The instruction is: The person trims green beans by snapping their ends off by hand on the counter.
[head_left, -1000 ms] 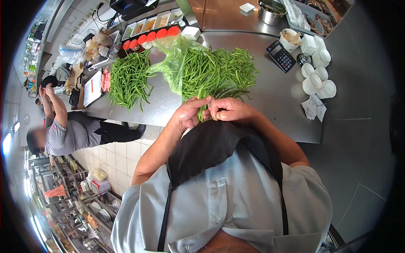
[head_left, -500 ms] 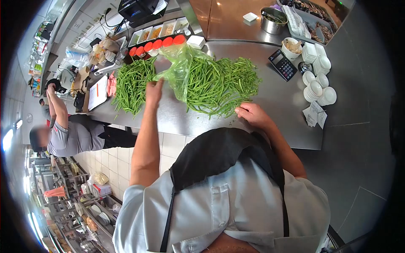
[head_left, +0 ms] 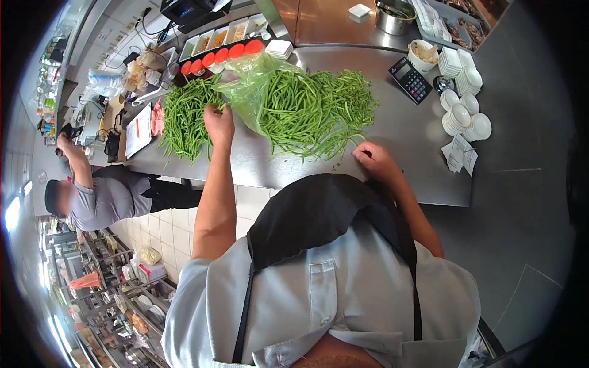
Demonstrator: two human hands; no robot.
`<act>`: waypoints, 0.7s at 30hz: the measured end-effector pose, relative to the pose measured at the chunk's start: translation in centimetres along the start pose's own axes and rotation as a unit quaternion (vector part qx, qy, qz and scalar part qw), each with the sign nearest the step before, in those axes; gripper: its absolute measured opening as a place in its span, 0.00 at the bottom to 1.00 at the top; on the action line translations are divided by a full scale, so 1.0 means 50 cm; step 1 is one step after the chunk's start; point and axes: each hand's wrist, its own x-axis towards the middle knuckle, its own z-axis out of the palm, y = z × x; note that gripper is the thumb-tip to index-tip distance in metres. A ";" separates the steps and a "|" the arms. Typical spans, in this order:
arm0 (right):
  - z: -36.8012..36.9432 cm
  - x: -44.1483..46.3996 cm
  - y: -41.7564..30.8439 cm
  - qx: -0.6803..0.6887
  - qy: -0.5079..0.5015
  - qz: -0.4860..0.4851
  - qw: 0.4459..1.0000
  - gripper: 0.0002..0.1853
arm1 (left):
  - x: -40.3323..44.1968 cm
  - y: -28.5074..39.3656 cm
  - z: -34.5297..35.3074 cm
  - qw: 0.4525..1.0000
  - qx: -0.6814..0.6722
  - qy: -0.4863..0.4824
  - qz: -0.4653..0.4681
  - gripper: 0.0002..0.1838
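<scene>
A large heap of green beans (head_left: 294, 110) lies on the steel counter, partly covered on its left side by a crumpled clear green plastic bag (head_left: 248, 98). Left of the bag is a second pile of green beans (head_left: 184, 119). My left hand (head_left: 219, 126) is at the right edge of that pile, its fingers pinched together; what they hold is hidden. At the near right corner of the large heap, my right hand (head_left: 375, 161) has curled fingers beside a few stray beans. Whatever is in it is too small to make out. Small green scraps lie near the counter's front edge.
Red-lidded jars (head_left: 223, 56) and trays of ingredients (head_left: 218, 40) line the back. To the right are a calculator (head_left: 410, 80), a white tub (head_left: 423, 56), stacked white bowls (head_left: 456, 119) and paper slips (head_left: 458, 154). Another person (head_left: 116, 199) stands at the left.
My left hand has moved from the bag's edge slightly left to the smaller pile. My right hand has drawn a little right, away from the large heap. The view has shifted slightly.
</scene>
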 end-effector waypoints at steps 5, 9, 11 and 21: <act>0.017 -0.023 -0.055 -0.176 0.008 -0.085 0.981 0.19 | -0.180 0.152 0.021 0.939 0.016 -0.200 0.279 0.30; 0.062 0.003 -0.075 -0.252 0.024 -0.100 0.962 0.22 | -0.279 0.203 0.058 0.905 0.193 -0.181 0.334 0.31; 0.071 0.031 -0.064 -0.256 0.032 -0.077 0.963 0.21 | -0.255 0.198 0.086 0.915 0.189 -0.202 0.294 0.27; 0.077 0.047 -0.065 -0.076 0.113 -0.015 0.991 0.17 | -0.147 0.296 0.035 0.931 -0.104 -0.263 0.232 0.09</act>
